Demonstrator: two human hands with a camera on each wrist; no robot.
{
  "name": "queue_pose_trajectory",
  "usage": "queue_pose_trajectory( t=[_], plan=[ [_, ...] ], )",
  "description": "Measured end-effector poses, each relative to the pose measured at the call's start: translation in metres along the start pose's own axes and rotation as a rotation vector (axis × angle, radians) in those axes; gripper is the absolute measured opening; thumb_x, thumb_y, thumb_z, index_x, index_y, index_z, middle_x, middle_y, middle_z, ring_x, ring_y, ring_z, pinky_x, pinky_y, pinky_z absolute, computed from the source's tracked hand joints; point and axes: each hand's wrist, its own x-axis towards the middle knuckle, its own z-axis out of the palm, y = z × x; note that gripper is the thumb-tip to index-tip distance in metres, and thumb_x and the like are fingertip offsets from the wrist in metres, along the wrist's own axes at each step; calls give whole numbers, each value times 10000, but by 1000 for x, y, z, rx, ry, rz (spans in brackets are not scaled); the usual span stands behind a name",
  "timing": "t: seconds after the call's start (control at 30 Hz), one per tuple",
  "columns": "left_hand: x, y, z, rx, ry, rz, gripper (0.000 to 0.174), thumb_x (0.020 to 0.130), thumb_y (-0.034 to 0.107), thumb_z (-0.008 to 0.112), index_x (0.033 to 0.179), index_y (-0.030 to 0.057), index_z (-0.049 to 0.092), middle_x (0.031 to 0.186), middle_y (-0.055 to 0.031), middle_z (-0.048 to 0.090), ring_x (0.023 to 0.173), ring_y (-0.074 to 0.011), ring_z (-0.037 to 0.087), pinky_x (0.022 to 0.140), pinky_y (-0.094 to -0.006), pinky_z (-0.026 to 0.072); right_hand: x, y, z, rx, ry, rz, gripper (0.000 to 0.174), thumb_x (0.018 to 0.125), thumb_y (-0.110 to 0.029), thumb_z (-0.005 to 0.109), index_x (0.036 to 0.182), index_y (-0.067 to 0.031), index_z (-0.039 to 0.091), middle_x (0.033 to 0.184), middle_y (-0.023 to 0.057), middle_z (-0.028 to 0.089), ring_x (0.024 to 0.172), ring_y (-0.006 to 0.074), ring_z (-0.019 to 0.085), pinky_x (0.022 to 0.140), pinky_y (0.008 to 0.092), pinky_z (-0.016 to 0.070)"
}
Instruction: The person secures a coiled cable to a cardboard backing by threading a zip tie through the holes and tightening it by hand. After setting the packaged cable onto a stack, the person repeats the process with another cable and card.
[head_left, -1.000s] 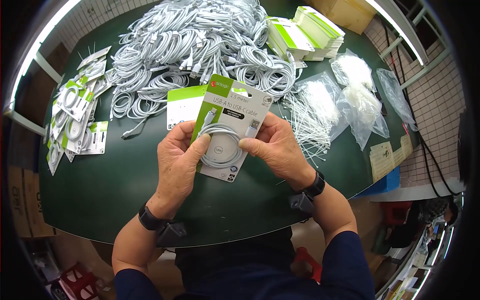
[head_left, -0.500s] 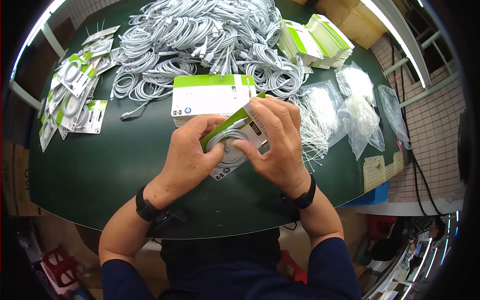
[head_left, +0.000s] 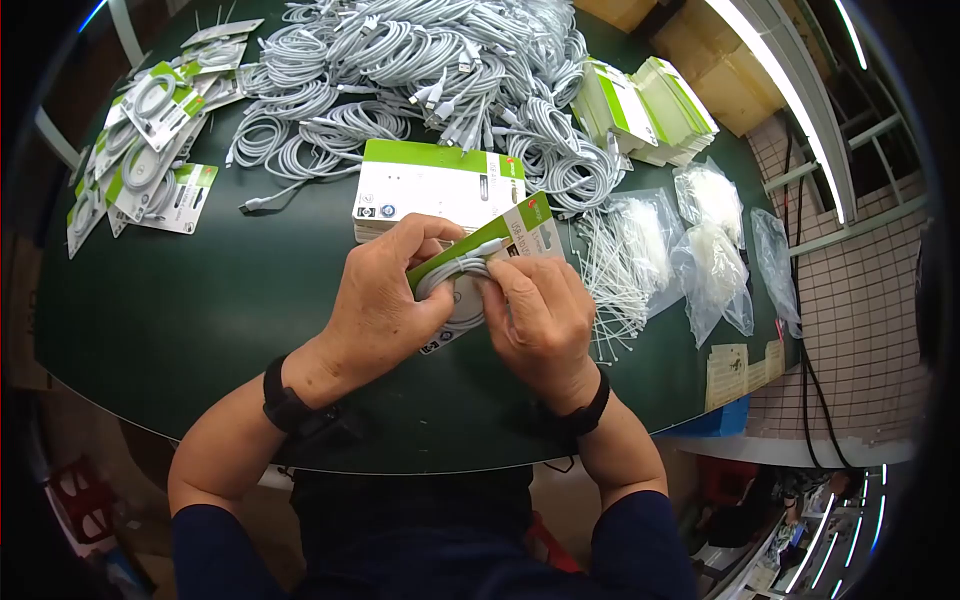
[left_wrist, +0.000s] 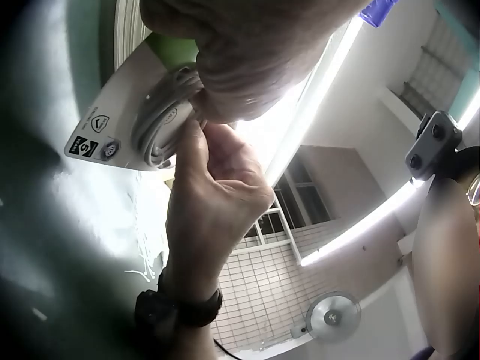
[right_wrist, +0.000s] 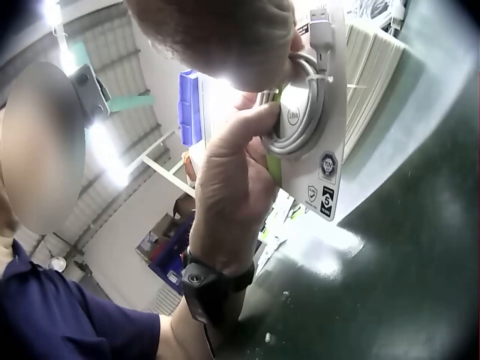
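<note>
Cable card (head_left: 534, 218) tilts between the hands (head_left: 378, 300) (head_left: 545, 315), both pinching near its coil (head_left: 447, 274)

Green table (head_left: 250, 350), coiled white cables (head_left: 390, 50), card stacks (head_left: 440, 180), zip ties (head_left: 610, 270), plastic bags (head_left: 715, 255)

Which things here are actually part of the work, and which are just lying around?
Seemingly part of the work:
Held card
Coiled cable on it
Big cable heap
Stack of cards beyond the hands
White ties
Carded cables at the left

Probably just lying around:
Cardboard box
Printed paper
Red stool
</note>
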Motion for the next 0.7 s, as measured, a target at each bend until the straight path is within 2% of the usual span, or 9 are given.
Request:
queue_pose_trajectory(
  t=[0.07, 0.17, 0.33, 0.43, 0.6, 0.7],
  plan=[
    [-1, -1, 0, 9, -5, 0, 402, 796, -72, 692, 1188, 14, 664, 875, -137, 717, 770, -234, 729, 765, -337, 589, -2, -3, 3, -21, 21, -4, 318, 767, 28, 849, 1052, -24, 717, 947, 115, 696, 795, 311, 679, 675, 407, 555],
    [-2, -6, 3, 79, 34, 115, 371, 802, -69, 695, 1163, 17, 677, 883, -143, 729, 773, -244, 741, 743, -352, 591, -1, -6, 6, -41, -5, 2, 323, 775, 62, 800, 1073, -17, 703, 939, 109, 694, 770, 312, 672, 668, 408, 557],
    [0, -1, 1, 80, 30, 127, 337, 809, -56, 703, 1136, 21, 683, 896, -154, 741, 787, -283, 755, 736, -368, 595, 0, -7, 8, -11, 14, 5, 332, 774, 79, 771, 1081, -14, 689, 923, 116, 683, 765, 318, 678, 670, 404, 561],
    [4, 2, -9, 166, -39, 78, 306, 811, -23, 726, 1111, 24, 686, 911, -163, 747, 814, -318, 762, 734, -378, 596, 2, -2, 6, 162, -38, 27, 343, 785, 48, 798, 1105, -18, 694, 958, 137, 700, 786, 331, 691, 683, 395, 569],
    [11, 5, -19, 175, -167, 76, 290, 820, 2, 737, 1104, 28, 685, 917, -163, 750, 813, -349, 753, 735, -399, 592, 14, 14, -28, 271, 66, -9, 381, 796, 4, 828, 1152, -34, 699, 999, 154, 724, 816, 334, 706, 696, 390, 577],
    [9, 6, -15, 209, -264, 147, 286, 829, 26, 755, 1108, 46, 696, 939, -153, 753, 870, -331, 754, 790, -404, 583, 18, 20, -41, 350, -46, 128, 369, 820, -52, 852, 1162, -49, 714, 1029, 154, 744, 808, 332, 710, 704, 385, 578]
  ],
)
